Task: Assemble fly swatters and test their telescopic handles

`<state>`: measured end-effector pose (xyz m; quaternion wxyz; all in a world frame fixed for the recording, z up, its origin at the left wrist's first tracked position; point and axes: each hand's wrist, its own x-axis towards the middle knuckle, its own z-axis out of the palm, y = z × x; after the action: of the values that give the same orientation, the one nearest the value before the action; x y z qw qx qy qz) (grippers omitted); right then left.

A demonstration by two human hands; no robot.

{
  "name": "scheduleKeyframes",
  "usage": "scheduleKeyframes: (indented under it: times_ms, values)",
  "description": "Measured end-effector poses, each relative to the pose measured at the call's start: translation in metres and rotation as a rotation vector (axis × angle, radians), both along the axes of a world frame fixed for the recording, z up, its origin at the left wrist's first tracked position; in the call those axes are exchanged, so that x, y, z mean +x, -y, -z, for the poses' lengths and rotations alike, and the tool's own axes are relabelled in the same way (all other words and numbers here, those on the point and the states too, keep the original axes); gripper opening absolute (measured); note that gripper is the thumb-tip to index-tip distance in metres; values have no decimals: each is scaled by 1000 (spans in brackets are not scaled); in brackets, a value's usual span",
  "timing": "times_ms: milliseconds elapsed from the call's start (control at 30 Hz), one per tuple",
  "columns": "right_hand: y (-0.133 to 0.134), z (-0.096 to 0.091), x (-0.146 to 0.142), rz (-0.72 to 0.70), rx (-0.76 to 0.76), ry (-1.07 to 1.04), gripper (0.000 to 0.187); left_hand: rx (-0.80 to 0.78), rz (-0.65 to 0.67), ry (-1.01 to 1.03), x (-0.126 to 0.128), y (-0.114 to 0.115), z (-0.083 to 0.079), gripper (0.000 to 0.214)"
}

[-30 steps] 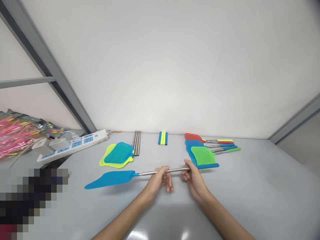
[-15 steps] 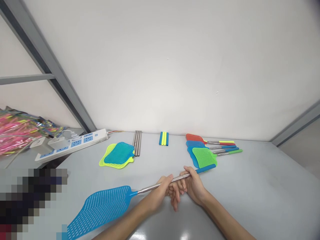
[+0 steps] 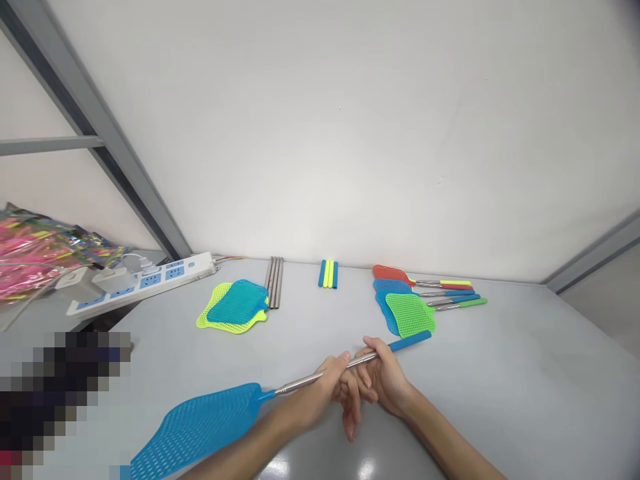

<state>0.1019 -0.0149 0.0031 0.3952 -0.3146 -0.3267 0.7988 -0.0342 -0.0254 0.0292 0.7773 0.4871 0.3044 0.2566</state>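
I hold a blue fly swatter point(image 3: 200, 427) with a telescopic metal rod and a blue grip over the grey table point(image 3: 525, 373). My left hand point(image 3: 325, 393) is closed round the rod near its middle. My right hand point(image 3: 383, 377) is closed round the rod just beside the blue grip, its fingers touching those of the left hand. The swatter's mesh head points down to the lower left, and the blue grip sticks out up and to the right.
At the back right lies a row of assembled swatters point(image 3: 410, 300). Loose mesh heads point(image 3: 235, 307), metal rods point(image 3: 274, 280) and coloured grips point(image 3: 327, 273) lie at the back. A white power strip point(image 3: 145, 280) and pink packets point(image 3: 35, 247) are at the left.
The swatter has tilted, and its head has swung down and towards me at the lower left. My two hands have come close together on the rod.
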Motion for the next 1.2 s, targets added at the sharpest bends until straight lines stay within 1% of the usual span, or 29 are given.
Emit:
scheduleKeyframes:
  times_ms: [200, 433, 600, 800, 900, 1000, 1100, 1200]
  values:
    - [1, 0, -2, -4, 25, -54, 56, -61, 55, -2, 2, -3, -3, 63]
    - [1, 0, -3, -20, 20, -84, 57, -15, 100, -59, 1, 0, -4, 69]
    - [1, 3, -5, -29, 13, -61, 57, -43, 157, -51, 3, -3, 0, 72]
    - [0, 7, -8, -26, 6, -56, 55, -73, 212, -10, 4, -8, 10, 74]
    - [1, 6, -9, -20, 0, -42, 55, -77, 208, 11, 3, -8, 14, 74]
    - [1, 2, -9, 0, -1, -6, 54, -75, 174, 35, 2, -7, 12, 70]
    - [2, -3, -8, 81, 18, 41, 53, -57, 126, 54, 3, -8, 8, 63]
    - [2, -9, -6, 147, 53, 79, 49, -34, 106, 51, 5, -12, 6, 56]
